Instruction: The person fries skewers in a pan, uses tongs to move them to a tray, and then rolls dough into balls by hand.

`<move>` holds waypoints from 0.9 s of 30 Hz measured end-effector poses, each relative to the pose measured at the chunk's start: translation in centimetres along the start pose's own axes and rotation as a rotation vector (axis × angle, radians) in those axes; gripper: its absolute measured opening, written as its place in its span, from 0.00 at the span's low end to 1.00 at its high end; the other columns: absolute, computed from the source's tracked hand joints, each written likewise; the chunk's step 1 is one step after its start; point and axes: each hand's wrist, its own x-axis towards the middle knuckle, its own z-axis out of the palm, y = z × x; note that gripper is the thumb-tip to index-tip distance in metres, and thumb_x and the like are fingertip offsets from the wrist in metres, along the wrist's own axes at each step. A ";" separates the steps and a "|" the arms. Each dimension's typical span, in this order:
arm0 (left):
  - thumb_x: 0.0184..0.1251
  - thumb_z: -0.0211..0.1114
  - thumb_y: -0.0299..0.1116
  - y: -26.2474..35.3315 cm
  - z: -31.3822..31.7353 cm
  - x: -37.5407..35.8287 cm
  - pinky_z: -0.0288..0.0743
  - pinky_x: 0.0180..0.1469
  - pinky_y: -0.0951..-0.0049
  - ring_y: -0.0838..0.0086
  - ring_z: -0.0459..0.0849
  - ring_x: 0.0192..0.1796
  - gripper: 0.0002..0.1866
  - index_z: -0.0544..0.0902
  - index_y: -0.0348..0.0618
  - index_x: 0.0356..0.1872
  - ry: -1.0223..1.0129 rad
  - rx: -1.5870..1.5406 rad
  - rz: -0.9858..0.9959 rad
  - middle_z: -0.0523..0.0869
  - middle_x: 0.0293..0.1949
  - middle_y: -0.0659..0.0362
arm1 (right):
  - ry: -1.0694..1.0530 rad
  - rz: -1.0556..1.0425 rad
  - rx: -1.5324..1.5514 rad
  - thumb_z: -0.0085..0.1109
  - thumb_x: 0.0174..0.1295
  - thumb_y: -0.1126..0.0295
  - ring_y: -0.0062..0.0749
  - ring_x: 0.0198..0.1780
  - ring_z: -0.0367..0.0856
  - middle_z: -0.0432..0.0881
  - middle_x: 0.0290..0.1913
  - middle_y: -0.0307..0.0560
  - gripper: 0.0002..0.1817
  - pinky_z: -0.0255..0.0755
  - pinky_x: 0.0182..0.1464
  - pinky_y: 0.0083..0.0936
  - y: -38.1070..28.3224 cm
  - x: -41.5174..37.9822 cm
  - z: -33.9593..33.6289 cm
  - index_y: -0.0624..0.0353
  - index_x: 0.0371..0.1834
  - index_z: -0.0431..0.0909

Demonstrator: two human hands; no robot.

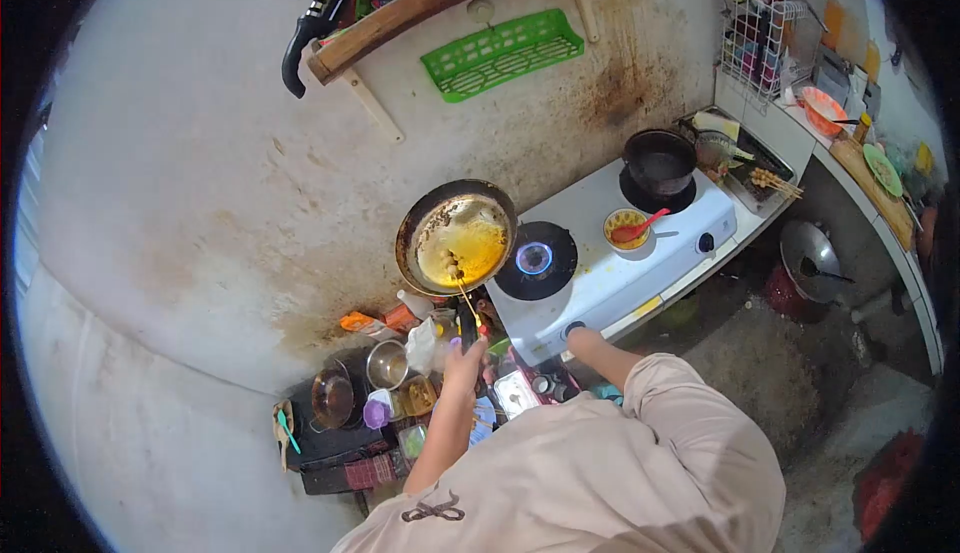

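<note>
My left hand [465, 361] is closed round the handle of a frying pan [407, 238], which is lifted off the stove to the left and tilted, with yellow oil [480, 245] in it. A thin skewer [466, 299] with brownish pieces at its tip runs from the pan to the same hand. My right hand [582, 339] is at the left knob of the white gas stove [610, 293], its fingers on it and partly hidden. Beside the pan, the left burner [534, 258] burns with a blue flame.
A dark pot [660, 158] stands on the right burner. Between the burners sits a small bowl [617, 221] with a red spoon [645, 226]. Skewers of food [775, 183] lie at the right. Bowls, bottles and bags crowd the lower left. A wooden shelf [430, 13] juts from the wall.
</note>
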 end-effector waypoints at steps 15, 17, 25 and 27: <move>0.56 0.56 0.30 0.1 0.1 -0.1 0.59 0.08 0.79 0.78 0.66 0.08 0.05 0.68 0.44 0.28 0.001 -0.023 -0.005 0.70 0.14 0.64 | 0.116 0.094 0.106 0.47 0.51 0.74 0.46 0.39 0.78 0.78 0.36 0.57 0.09 0.72 0.41 0.37 -0.4 -0.7 0.2 0.64 0.31 0.76; 0.56 0.56 0.30 0.2 0.0 0.1 0.59 0.08 0.79 0.78 0.66 0.09 0.06 0.68 0.44 0.27 -0.002 -0.021 -0.008 0.70 0.14 0.63 | 0.124 0.075 0.073 0.47 0.50 0.75 0.46 0.39 0.78 0.78 0.35 0.57 0.09 0.72 0.41 0.36 -0.8 -1.0 -0.4 0.64 0.31 0.76; 0.56 0.57 0.33 -0.6 -0.2 0.5 0.60 0.09 0.78 0.78 0.67 0.09 0.07 0.69 0.43 0.27 -0.004 0.018 -0.004 0.71 0.14 0.63 | 0.068 0.058 0.015 0.46 0.52 0.74 0.45 0.41 0.77 0.77 0.38 0.56 0.09 0.72 0.42 0.35 -1.0 -2.5 -2.5 0.65 0.34 0.73; 0.56 0.57 0.33 -0.6 0.1 0.3 0.60 0.09 0.78 0.78 0.67 0.09 0.08 0.69 0.43 0.26 -0.012 0.005 -0.007 0.71 0.14 0.63 | 0.211 0.087 0.046 0.48 0.53 0.71 0.47 0.37 0.78 0.78 0.33 0.56 0.09 0.72 0.39 0.36 -0.5 -2.1 -1.2 0.64 0.34 0.71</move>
